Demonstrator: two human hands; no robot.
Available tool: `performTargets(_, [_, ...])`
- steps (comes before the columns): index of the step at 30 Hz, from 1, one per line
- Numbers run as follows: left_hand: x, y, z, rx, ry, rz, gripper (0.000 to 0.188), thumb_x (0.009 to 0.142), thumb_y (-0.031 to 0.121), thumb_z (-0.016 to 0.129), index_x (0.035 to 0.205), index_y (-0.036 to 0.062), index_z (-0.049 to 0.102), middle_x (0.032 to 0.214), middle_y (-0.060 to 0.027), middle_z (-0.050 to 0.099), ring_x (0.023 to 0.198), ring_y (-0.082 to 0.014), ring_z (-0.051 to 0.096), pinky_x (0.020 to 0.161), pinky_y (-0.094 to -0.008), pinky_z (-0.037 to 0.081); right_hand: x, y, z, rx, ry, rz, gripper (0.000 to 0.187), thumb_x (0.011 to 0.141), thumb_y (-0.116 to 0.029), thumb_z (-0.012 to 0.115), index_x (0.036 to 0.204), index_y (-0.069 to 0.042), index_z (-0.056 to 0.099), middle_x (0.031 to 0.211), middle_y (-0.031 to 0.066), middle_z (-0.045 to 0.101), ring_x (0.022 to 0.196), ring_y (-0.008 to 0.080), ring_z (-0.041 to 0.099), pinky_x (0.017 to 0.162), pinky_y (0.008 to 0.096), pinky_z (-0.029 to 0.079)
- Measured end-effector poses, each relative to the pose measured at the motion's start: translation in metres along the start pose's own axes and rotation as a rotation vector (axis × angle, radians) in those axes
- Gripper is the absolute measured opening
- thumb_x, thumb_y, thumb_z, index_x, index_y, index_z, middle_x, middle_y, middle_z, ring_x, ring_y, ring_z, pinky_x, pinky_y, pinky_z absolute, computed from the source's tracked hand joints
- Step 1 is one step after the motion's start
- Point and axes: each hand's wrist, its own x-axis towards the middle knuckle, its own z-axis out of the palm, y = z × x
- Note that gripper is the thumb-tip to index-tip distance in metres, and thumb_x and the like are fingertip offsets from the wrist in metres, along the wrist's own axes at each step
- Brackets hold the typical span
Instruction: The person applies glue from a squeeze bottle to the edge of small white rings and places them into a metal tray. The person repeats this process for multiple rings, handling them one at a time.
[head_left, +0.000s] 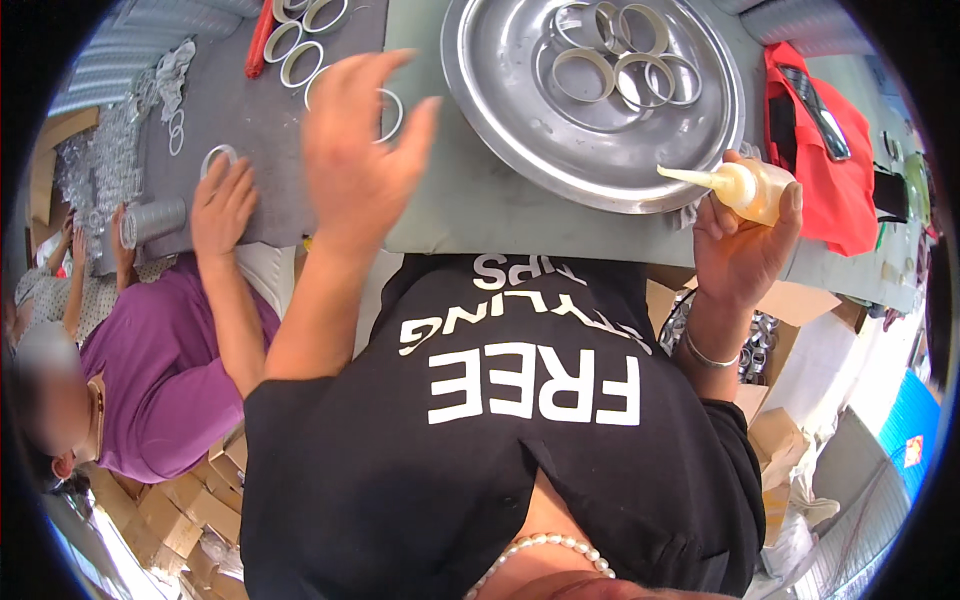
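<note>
Seemingly midway: rings (658, 28) are lying in the metal tray (510, 155) and others (301, 85) on the dark table (255, 120).
Which ones are finished or left is not showing; the right hand (742, 240) is gripping a squeeze bottle (758, 190) by the tray's near right rim, its long axis running nearly crosswise, its nozzle pointing left over that rim; the left hand (360, 160), blurring, is holding its fingers spread, apparently empty, beside another ring (401, 118).
</note>
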Motion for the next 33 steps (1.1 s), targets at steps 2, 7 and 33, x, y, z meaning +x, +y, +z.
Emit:
performTargets(2, [0.029,0.026,0.024,-0.085,-0.207,0.108,0.041,0.08,0.028,0.075,0.112,0.0018,0.067,0.105,-0.0156,0.063,0.098,-0.0318,0.063,0.085,-0.0412,0.051,-0.002,-0.001,0.002,-0.014,0.04,-0.068,0.045,0.097,-0.041,0.056,0.109,0.002,0.061,0.106,0.0247,0.067,0.057,0.0155,0.053,0.049,0.0247,0.041])
performTargets(7, [0.08,0.069,0.104,0.244,-0.777,-0.02,0.06,0.076,0.049,0.074,0.113,0.002,0.067,0.106,-0.0152,0.065,0.097,-0.0296,0.065,0.083,-0.0415,0.054,-0.015,-0.008,0.011,-0.106,0.146,-0.196,0.047,0.096,-0.04,0.057,0.115,0.002,0.056,0.109,0.0254,0.065,0.077,0.0255,0.066,0.053,0.0285,0.055])
performTargets(33, [-0.068,0.028,-0.032,-0.577,-0.495,-0.488,0.06,0.075,0.019,0.074,0.13,0.0028,0.054,0.12,-0.0111,0.057,0.107,-0.0233,0.058,0.091,-0.0388,0.05,-0.031,0.007,0.025,-0.653,-0.097,-0.595,0.074,0.083,-0.056,0.069,0.127,-0.003,0.042,0.11,0.0259,0.063,0.093,0.0278,0.066,0.069,0.0317,0.057])
